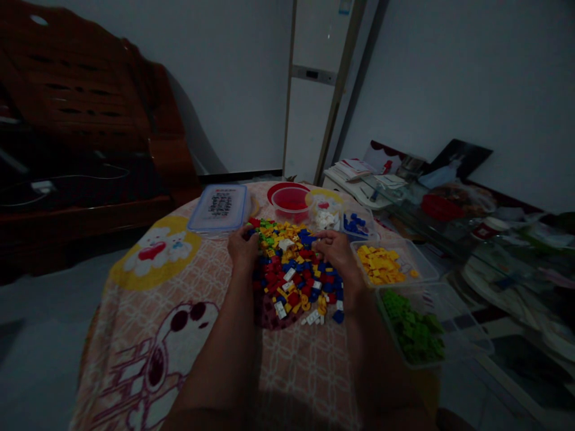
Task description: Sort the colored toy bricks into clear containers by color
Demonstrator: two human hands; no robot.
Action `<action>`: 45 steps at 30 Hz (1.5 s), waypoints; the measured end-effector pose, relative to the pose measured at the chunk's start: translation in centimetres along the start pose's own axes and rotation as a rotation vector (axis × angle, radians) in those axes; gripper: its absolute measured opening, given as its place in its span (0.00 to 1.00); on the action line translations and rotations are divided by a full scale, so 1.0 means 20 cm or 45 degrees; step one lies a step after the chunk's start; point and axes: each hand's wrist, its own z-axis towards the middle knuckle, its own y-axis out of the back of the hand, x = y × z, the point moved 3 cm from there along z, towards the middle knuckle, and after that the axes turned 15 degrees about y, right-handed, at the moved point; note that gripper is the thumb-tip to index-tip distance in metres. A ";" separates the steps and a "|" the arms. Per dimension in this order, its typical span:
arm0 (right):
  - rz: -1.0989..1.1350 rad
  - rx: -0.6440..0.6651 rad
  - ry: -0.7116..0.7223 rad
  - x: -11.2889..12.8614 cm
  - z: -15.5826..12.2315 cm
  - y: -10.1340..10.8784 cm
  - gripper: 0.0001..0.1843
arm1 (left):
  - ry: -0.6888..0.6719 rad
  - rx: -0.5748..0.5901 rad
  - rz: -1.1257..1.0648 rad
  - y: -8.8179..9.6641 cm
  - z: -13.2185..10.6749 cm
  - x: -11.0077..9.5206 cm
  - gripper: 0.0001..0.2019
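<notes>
A heap of mixed toy building bricks (pixel 291 269) in red, blue, yellow, white and green lies on the cloth-covered table. At the heap's upper left edge is my left hand (pixel 242 246), its thumb and fingers bent together beside red and green bricks. My right hand (pixel 336 250) reaches over the heap's right side, fingers curled together near blue bricks. Whatever small piece either hand may hold is hidden by the fingers and the dim light.
Right of the heap stand clear tubs of yellow bricks (pixel 381 265), green bricks (pixel 413 329) and blue bricks (pixel 354 223). White bricks (pixel 327 219) lie farther back, by a red-looking round tub (pixel 291 200). A blue-rimmed lid (pixel 220 206) is at the back left. Beyond is a cluttered glass table (pixel 404 200).
</notes>
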 end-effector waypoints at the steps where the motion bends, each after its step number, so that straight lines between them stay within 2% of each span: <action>1: 0.020 -0.044 -0.011 0.00 0.00 0.02 0.10 | 0.002 -0.004 0.005 0.00 0.00 0.00 0.18; 5: 0.071 -0.315 -0.042 -0.03 0.01 0.09 0.11 | -0.009 -0.008 -0.016 0.00 0.00 0.01 0.18; 10: 0.138 -0.725 0.058 -0.09 0.03 0.19 0.14 | -0.014 0.004 -0.043 -0.01 0.01 0.02 0.19; 14: 0.161 -1.025 0.149 -0.18 0.04 0.27 0.25 | -0.024 0.010 -0.038 -0.01 0.01 0.01 0.19; 18: 0.134 -1.076 0.201 -0.28 0.06 0.31 0.34 | -0.013 0.004 -0.044 -0.01 0.01 0.02 0.18; 22: 0.079 -1.046 0.226 -0.29 0.07 0.32 0.31 | -0.005 0.003 -0.030 -0.01 0.01 0.02 0.18; 24: 0.059 -0.979 0.211 -0.26 0.07 0.30 0.27 | 0.000 0.006 -0.025 -0.01 0.01 0.01 0.19; 26: 0.043 -0.831 0.153 -0.21 0.06 0.27 0.22 | 0.000 0.004 -0.015 0.00 0.00 0.00 0.19; 30: -0.013 -0.339 -0.018 -0.10 0.03 0.15 0.11 | -0.011 0.008 0.005 0.01 -0.01 -0.01 0.18; 33: -0.111 0.036 -0.080 -0.04 -0.01 0.06 0.04 | -0.011 -0.003 0.006 0.01 -0.01 -0.01 0.18; 36: -0.250 0.315 -0.070 -0.01 -0.04 0.01 0.04 | -0.006 0.000 0.001 0.01 -0.02 -0.02 0.18; 42: -0.588 0.584 0.184 0.00 -0.04 -0.04 0.11 | 0.011 0.031 0.026 0.02 -0.03 -0.04 0.19; 45: -0.674 0.632 0.257 0.01 -0.04 -0.06 0.10 | 0.015 0.035 0.022 0.02 -0.03 -0.03 0.19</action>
